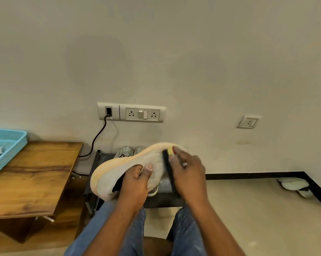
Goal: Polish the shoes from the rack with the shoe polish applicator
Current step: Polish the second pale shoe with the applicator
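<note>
You are mid-polish on one shoe (130, 167), held up above your knees in front of the rack (100, 182). Your left hand (135, 183) grips it at the opening, thumb on the fabric. Your right hand (188, 174) pinches the applicator (168, 163), its dark edge laid against the toe end. Judging by this, the shoe is only partly covered. A grey pair (132, 152) waits at the rack's back edge, seemingly untouched, so most of the job looks left.
</note>
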